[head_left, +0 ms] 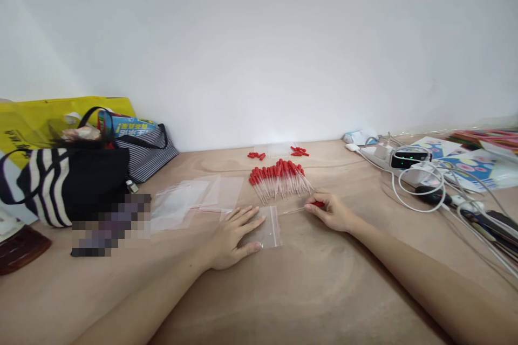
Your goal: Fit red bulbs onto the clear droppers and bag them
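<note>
My left hand [232, 240] lies with fingers spread on a small clear zip-lock bag [272, 232], whose seal strip is on its right side. Just right of the bag, my right hand [329, 211] pinches the red bulb of a dropper [293, 210]. The dropper's clear thin tube points left toward the bag's seal. Beyond both hands is a pile of red-bulbed droppers [279, 175], tubes facing me. To the left of the pile, several clear bags [182, 199] overlap on the tabletop.
Loose red bulbs [256, 156] and more red bulbs [299, 151] lie near the wall. Striped bags [81, 183] and a yellow bag [24, 118] crowd the left. At right are a power strip [376, 153], tangled white cables [399, 194] and printed sheets [465, 167].
</note>
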